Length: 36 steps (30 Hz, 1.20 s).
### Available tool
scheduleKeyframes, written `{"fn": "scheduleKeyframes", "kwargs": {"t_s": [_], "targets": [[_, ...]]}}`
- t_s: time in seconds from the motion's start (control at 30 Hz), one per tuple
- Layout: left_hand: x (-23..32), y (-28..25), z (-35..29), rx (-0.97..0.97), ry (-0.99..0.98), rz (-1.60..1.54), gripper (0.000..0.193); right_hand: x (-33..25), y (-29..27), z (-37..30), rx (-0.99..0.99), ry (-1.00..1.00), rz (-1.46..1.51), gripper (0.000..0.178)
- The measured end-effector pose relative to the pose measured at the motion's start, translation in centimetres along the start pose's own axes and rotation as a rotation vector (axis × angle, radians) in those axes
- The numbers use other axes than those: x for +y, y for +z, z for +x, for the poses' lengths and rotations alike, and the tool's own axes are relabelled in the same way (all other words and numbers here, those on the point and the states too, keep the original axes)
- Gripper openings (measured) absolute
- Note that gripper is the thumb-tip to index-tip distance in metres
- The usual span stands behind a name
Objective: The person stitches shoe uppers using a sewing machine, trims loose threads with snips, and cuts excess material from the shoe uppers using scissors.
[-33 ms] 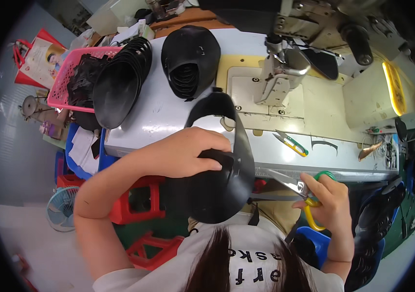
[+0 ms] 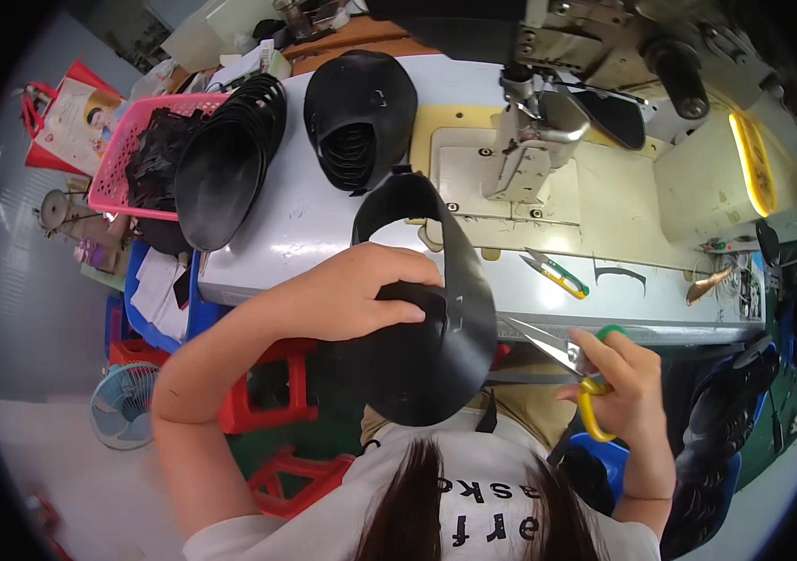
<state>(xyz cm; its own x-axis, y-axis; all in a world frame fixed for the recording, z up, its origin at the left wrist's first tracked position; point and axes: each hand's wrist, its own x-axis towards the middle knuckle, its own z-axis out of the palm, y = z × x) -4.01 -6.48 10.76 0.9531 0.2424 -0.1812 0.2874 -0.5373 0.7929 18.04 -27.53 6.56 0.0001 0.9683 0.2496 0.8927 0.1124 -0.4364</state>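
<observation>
My left hand (image 2: 361,290) grips a black shoe upper (image 2: 469,299), thumb on the outside and fingers reaching into its opening. The curved piece is held over the table's front edge, its looped end pointing away from me. In my right hand (image 2: 627,379) is a pair of scissors (image 2: 548,346) with one green and one yellow handle loop. The blades point left toward the upper's right edge, with a small gap between tip and upper. They look nearly closed. My left fingertips are partly hidden by the upper.
Ahead stands a sewing machine (image 2: 534,150). Thread snips (image 2: 555,273) and a thin black offcut (image 2: 621,272) lie on the table. Stacked uppers (image 2: 361,84) (image 2: 221,178) sit at the back, beside a pink basket (image 2: 122,168) of scraps. Red stools (image 2: 272,397) stand below left.
My right hand and the scissors have shifted slightly left and up, the tip a little closer to the upper. My left hand keeps its hold; the whole view has moved slightly.
</observation>
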Motion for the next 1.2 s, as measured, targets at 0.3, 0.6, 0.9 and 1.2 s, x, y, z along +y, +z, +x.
{"fn": "scheduleKeyframes", "kwargs": {"t_s": [0.3,0.6,0.9,1.2], "targets": [[-0.8,4.3,1.8,0.321,0.259,-0.394,0.012,-0.1,4.4,2.2,-0.045,0.104,0.784,0.068],[-2.0,6.2,2.8,0.359,0.366,-0.780,0.015,0.5,5.0,1.6,-0.192,0.183,1.198,0.073],[-1.6,6.6,2.8,0.368,0.242,-1.038,0.020,1.7,4.0,1.8,-0.345,0.129,1.204,0.074],[-1.3,6.4,3.1,0.332,0.265,-0.774,0.017,1.9,3.2,0.9,-0.467,0.415,1.356,0.072]]}}
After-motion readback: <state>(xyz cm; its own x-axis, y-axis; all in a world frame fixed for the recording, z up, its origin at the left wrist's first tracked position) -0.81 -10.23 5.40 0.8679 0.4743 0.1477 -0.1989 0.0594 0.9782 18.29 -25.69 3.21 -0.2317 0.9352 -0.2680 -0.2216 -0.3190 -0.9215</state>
